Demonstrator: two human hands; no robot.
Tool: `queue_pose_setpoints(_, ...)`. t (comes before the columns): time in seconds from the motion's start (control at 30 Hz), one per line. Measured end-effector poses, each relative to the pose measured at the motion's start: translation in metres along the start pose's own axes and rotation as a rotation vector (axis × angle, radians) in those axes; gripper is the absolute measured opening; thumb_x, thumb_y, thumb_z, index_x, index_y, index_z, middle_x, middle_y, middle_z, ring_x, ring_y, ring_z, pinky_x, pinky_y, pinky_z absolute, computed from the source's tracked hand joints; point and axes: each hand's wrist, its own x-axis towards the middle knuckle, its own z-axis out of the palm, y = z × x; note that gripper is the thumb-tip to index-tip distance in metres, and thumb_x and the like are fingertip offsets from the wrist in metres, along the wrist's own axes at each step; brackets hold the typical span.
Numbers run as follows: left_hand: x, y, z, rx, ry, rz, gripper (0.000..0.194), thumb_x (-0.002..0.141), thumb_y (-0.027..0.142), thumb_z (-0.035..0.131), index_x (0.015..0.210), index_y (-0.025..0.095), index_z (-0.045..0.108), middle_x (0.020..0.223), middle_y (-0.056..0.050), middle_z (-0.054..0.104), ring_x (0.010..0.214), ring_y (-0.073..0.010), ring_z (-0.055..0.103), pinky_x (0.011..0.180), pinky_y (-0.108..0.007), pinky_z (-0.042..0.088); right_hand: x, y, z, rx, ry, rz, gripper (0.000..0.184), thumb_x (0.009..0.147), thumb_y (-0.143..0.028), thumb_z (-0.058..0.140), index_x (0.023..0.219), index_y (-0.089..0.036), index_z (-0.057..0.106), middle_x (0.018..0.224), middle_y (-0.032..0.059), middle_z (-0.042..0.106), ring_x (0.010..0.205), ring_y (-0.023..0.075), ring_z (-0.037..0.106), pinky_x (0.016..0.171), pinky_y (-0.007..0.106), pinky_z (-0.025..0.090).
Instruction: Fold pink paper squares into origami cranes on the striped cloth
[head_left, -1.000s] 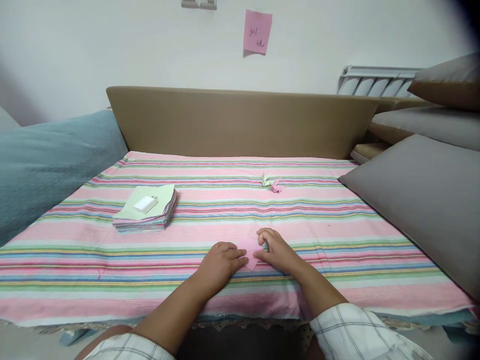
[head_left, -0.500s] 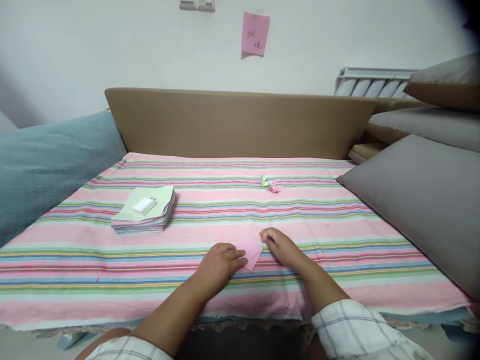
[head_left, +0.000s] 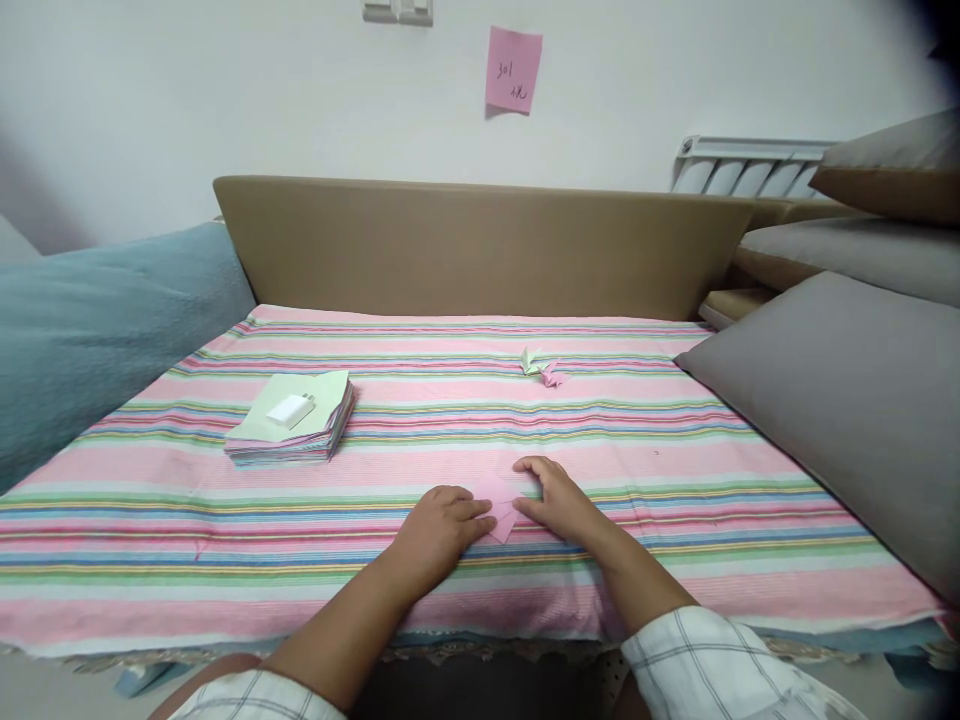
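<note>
A small folded pink paper (head_left: 504, 518) lies on the striped cloth in front of me, with crease lines across it. My left hand (head_left: 442, 525) holds it down from the left, the thumb and fingers resting on its surface. On the paper's right side is my right hand (head_left: 559, 505); its thumb touches the right edge while the index finger arches apart from it. Farther back sit two folded paper birds, a pale green one (head_left: 531, 363) and a pink one (head_left: 553, 378), close together.
To the left, a stack of coloured paper sheets (head_left: 330, 395) carries a white charger plug (head_left: 291, 410). The striped cloth (head_left: 420, 370) covers the surface. A brown backrest (head_left: 480, 250) stands behind, grey cushions (head_left: 840, 400) at right, and a blue padded armrest (head_left: 120, 330) at left.
My right hand has opened its thumb away from the index finger, and the thumb has come onto the paper's right edge. My left hand stays in place on the paper.
</note>
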Motion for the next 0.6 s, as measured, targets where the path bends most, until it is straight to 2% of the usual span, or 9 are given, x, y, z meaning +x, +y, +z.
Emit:
queue_pose_setpoints(0.13, 0.000, 0.001, 0.000, 0.006, -0.002, -0.008, 0.024, 0.089, 0.025, 0.048, 0.110, 0.029, 0.060, 0.113, 0.000, 0.064, 0.099, -0.0184, 0.055, 0.082, -0.035, 0.041, 0.001, 0.004, -0.004, 0.040, -0.007, -0.001, 0.039, 0.067, -0.011, 0.054, 0.105, -0.020, 0.053, 0.110, 0.0057, 0.056, 0.106, 0.0210, 0.049, 0.095, 0.038, 0.037)
queue_pose_setpoints(0.23, 0.000, 0.001, -0.001, 0.001, -0.005, -0.012, 0.024, 0.089, 0.025, 0.048, 0.109, 0.029, 0.061, 0.114, 0.001, 0.064, 0.099, -0.0194, 0.055, 0.082, -0.035, 0.041, -0.002, -0.001, -0.004, 0.063, 0.003, 0.029, 0.043, 0.064, -0.007, 0.047, 0.105, -0.020, 0.052, 0.110, 0.0054, 0.056, 0.105, 0.0202, 0.050, 0.093, 0.037, 0.038)
queue_pose_setpoints(0.33, 0.000, 0.001, -0.001, -0.014, -0.013, -0.016, 0.024, 0.089, 0.025, 0.049, 0.110, 0.030, 0.059, 0.115, 0.001, 0.063, 0.099, -0.0195, 0.055, 0.082, -0.036, 0.042, -0.006, -0.012, 0.001, 0.031, 0.004, 0.040, 0.050, 0.066, -0.018, 0.055, 0.116, -0.021, 0.048, 0.120, 0.0073, 0.051, 0.114, 0.0227, 0.044, 0.097, 0.039, 0.035)
queue_pose_setpoints(0.43, 0.001, 0.002, -0.002, -0.039, -0.033, -0.045, 0.024, 0.088, 0.023, 0.051, 0.110, 0.028, 0.059, 0.113, 0.001, 0.064, 0.101, -0.0189, 0.055, 0.084, -0.036, 0.042, -0.008, -0.021, 0.010, -0.087, 0.004, 0.036, 0.069, 0.063, -0.034, 0.066, 0.126, -0.023, 0.041, 0.131, 0.0082, 0.044, 0.122, 0.0260, 0.036, 0.101, 0.044, 0.027)
queue_pose_setpoints(0.6, 0.002, 0.004, -0.003, -0.056, -0.064, -0.114, 0.029, 0.087, 0.019, 0.051, 0.116, 0.020, 0.054, 0.101, -0.004, 0.067, 0.101, -0.0190, 0.055, 0.086, -0.034, 0.043, -0.009, -0.026, 0.023, -0.192, 0.024, 0.081, 0.083, 0.060, -0.044, 0.069, 0.133, -0.025, 0.035, 0.137, 0.0081, 0.038, 0.125, 0.0292, 0.031, 0.102, 0.045, 0.022)
